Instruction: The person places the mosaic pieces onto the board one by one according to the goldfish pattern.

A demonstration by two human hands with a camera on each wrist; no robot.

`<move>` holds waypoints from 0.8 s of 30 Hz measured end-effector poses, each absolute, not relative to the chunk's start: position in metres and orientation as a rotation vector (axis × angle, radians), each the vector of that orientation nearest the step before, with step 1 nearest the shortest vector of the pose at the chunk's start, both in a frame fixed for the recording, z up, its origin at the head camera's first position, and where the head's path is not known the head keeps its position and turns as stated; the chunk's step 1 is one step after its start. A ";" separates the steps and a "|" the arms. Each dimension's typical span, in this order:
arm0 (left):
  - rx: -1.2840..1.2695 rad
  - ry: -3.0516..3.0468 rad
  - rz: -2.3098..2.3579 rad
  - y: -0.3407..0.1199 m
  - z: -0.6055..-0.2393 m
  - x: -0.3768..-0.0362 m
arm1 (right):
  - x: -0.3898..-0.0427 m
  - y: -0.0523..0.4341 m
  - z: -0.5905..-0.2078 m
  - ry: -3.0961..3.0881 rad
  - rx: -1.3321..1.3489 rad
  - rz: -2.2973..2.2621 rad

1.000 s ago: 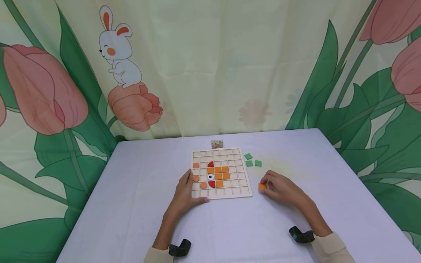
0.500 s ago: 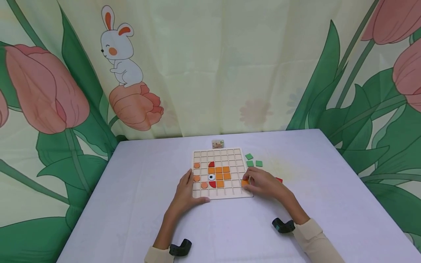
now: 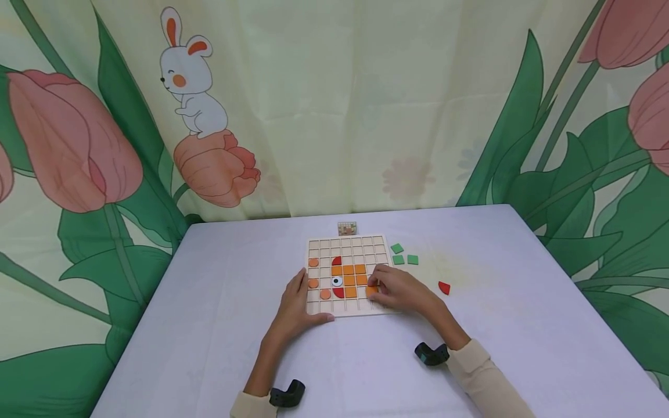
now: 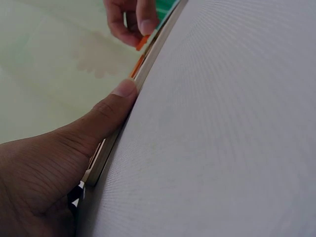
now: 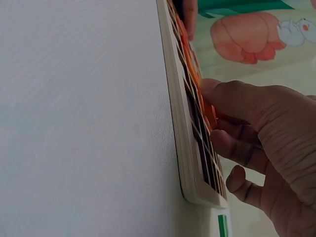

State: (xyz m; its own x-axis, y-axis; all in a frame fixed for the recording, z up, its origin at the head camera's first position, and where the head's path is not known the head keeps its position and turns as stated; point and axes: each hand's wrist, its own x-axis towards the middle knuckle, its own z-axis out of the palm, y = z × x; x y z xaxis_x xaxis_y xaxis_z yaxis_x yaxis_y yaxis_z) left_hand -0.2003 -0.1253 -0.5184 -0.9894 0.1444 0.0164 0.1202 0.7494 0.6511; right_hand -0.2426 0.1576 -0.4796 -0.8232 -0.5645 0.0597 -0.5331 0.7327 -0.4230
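Note:
A pale wooden grid board (image 3: 347,308) lies on the table, with orange square tiles (image 3: 348,280), red quarter-round pieces (image 3: 337,292), coral discs (image 3: 326,294) and an eye disc (image 3: 337,281) in its cells. My left hand (image 3: 298,304) holds the board's near left corner, thumb (image 4: 124,89) along the near edge; its other fingers are hidden in the left wrist view. Over the board's right part, my right hand (image 3: 401,288) pinches an orange square tile (image 3: 371,290) between thumb and finger. In the right wrist view this tile (image 5: 211,116) is tilted against the grid.
Several green square tiles (image 3: 398,259) lie right of the board. A loose red quarter-round piece (image 3: 444,288) rests farther right. Behind the board stands a small patterned block or card (image 3: 347,229). A printed curtain (image 3: 355,116) hangs behind the table.
My right hand has carried the orange tile leftward from the table onto the board's right side. The red piece beneath its path has come into view. My left hand stays at the board's corner.

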 end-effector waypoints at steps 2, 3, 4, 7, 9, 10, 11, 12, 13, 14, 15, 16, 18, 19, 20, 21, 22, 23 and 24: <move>0.218 2.906 1.079 -0.126 -0.519 -0.201 | -0.243 0.153 -0.480 2.861 -0.905 -0.648; 0.221 2.908 1.077 -0.126 -0.519 -0.201 | -0.244 0.152 -0.480 2.865 -0.913 -0.638; 0.223 2.908 1.079 -0.126 -0.519 -0.201 | -0.244 0.150 -0.481 2.870 -0.917 -0.624; 0.228 2.904 1.082 -0.125 -0.520 -0.201 | -0.244 0.147 -0.482 2.885 -0.934 -0.591; 0.228 2.900 1.084 -0.125 -0.520 -0.201 | -0.244 0.145 -0.482 2.893 -0.945 -0.571; 0.228 2.898 1.089 -0.125 -0.519 -0.201 | -0.244 0.144 -0.482 2.897 -0.946 -0.561; 0.228 2.896 1.094 -0.125 -0.519 -0.201 | -0.244 0.143 -0.482 2.901 -0.945 -0.551; 0.230 2.896 1.100 -0.125 -0.519 -0.201 | -0.244 0.143 -0.482 2.904 -0.944 -0.541; 0.235 2.895 1.102 -0.125 -0.519 -0.201 | -0.244 0.142 -0.481 2.908 -0.942 -0.532; 0.238 2.896 1.108 -0.125 -0.519 -0.201 | -0.245 0.141 -0.481 2.912 -0.941 -0.524; 0.240 2.897 1.111 -0.125 -0.519 -0.201 | -0.244 0.141 -0.481 2.915 -0.941 -0.519; 0.241 2.896 1.113 -0.125 -0.519 -0.201 | -0.244 0.140 -0.481 2.917 -0.940 -0.519; 0.242 2.896 1.104 -0.125 -0.519 -0.201 | -0.244 0.139 -0.480 2.922 -0.938 -0.513; 0.241 2.898 1.098 -0.125 -0.519 -0.201 | -0.244 0.139 -0.480 2.923 -0.937 -0.517; 0.237 2.900 1.095 -0.125 -0.519 -0.201 | -0.244 0.138 -0.479 2.924 -0.935 -0.516; 0.234 2.901 1.094 -0.126 -0.519 -0.201 | -0.243 0.138 -0.479 2.923 -0.934 -0.517; 0.233 2.902 1.090 -0.126 -0.519 -0.201 | -0.243 0.137 -0.479 2.921 -0.933 -0.521; 0.231 2.903 1.087 -0.126 -0.520 -0.201 | -0.243 0.137 -0.479 2.921 -0.932 -0.517; 0.233 2.904 1.086 -0.126 -0.520 -0.201 | -0.243 0.137 -0.479 2.920 -0.929 -0.519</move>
State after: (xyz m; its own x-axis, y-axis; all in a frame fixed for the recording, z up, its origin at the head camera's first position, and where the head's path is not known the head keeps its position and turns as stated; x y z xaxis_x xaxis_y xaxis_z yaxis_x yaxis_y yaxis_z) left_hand -0.2011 -0.1260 -0.5200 -0.9883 0.1509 0.0223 0.1284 0.7447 0.6549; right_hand -0.2428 0.1368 -0.4793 -0.8207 -0.5674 0.0677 -0.5560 0.7655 -0.3239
